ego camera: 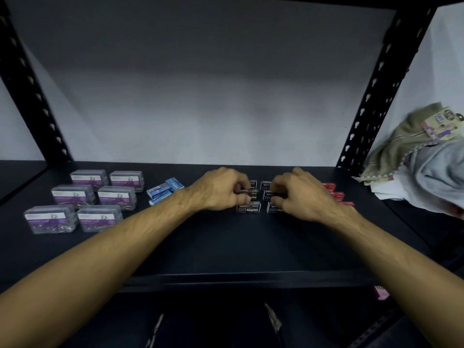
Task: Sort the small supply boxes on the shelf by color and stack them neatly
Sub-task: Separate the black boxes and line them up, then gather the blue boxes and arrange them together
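Several black staple boxes (249, 207) stand in two short columns at the middle of the dark shelf (226, 247). My left hand (221, 189) is closed on a black box in the left column. My right hand (298, 194) pinches a black box in the right column. Several clear boxes with purple labels (100, 217) sit grouped at the left. A small heap of blue boxes (164, 190) lies between them and my left hand. Red boxes (336, 195) line up behind my right hand, partly hidden by it.
Black perforated shelf posts rise at the left (30, 91) and right (371, 96). A pile of folded cloth with a tag (421, 156) rests to the right of the shelf. A pink item (380, 292) sticks out below the shelf's front edge.
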Tool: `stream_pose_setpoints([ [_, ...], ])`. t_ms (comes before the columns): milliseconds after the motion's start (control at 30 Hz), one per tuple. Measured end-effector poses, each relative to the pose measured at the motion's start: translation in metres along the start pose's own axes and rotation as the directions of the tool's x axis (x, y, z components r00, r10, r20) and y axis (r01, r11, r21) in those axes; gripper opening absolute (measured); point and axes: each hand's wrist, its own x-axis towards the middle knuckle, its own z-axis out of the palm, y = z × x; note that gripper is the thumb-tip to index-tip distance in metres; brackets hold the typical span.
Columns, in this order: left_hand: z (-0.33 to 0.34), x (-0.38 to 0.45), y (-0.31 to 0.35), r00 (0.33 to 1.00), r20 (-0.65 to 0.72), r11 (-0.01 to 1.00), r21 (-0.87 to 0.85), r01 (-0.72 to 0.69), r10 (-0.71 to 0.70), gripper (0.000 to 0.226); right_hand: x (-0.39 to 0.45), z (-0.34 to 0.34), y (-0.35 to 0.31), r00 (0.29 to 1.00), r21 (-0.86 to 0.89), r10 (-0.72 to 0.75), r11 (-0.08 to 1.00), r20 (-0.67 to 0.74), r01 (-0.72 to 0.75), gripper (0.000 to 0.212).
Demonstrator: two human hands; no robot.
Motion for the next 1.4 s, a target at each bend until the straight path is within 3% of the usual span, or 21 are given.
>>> stream_pose_setpoints([
  [200,-0.029,-0.01,-0.04,0.997,-0.022,0.997,-0.024,0.072,-0.073,0.027,0.018,-0.004,-0.031,0.992,0.085,-0.08,0.992,-0.101,0.089,0.02],
  [433,-0.049,-0.026,-0.095,0.979,-0.014,0.978,-0.045,0.204,-0.204,0.019,0.045,0.003,-0.071,0.979,0.142,-0.18,0.971,-0.094,0.192,0.017],
  [667,-0.053,-0.039,-0.13,0.972,0.029,0.972,-0.007,0.235,-0.235,0.02,0.081,0.018,-0.113,0.976,0.222,-0.21,0.95,-0.061,0.219,0.018],
  [1167,-0.049,-0.021,-0.148,0.934,0.289,0.978,0.077,0.194,-0.208,0.047,0.128,0.053,-0.15,0.944,0.212,-0.141,0.974,0.3,0.078,0.021],
  [1400,-0.044,-0.013,-0.155,0.914,0.33,0.971,0.119,0.208,-0.236,0.025,0.132,0.037,-0.134,0.896,0.333,-0.155,0.943,0.417,0.007,0.032],
])
